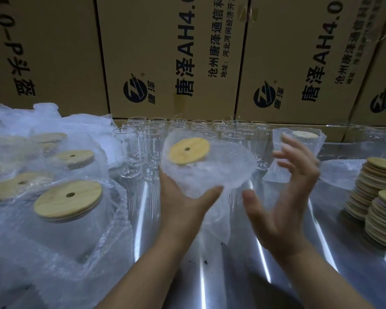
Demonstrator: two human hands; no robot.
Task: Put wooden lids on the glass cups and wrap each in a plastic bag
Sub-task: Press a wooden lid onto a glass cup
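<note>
My left hand (183, 204) grips a glass cup wrapped in a bubble-plastic bag (218, 170), held above the metal table. Its round wooden lid (189, 151) with a small centre hole shows through the bag's open top. My right hand (283, 197) hovers just right of the bag with fingers spread and holds nothing. Behind stand several bare glass cups (149, 139) in rows. Two stacks of wooden lids (379, 197) sit at the right.
Several wrapped, lidded cups (69, 201) crowd the left side. Another bagged cup (303, 141) stands behind my right hand. Cardboard boxes (172, 56) wall off the back. The metal table (232, 275) stretches to the near edge.
</note>
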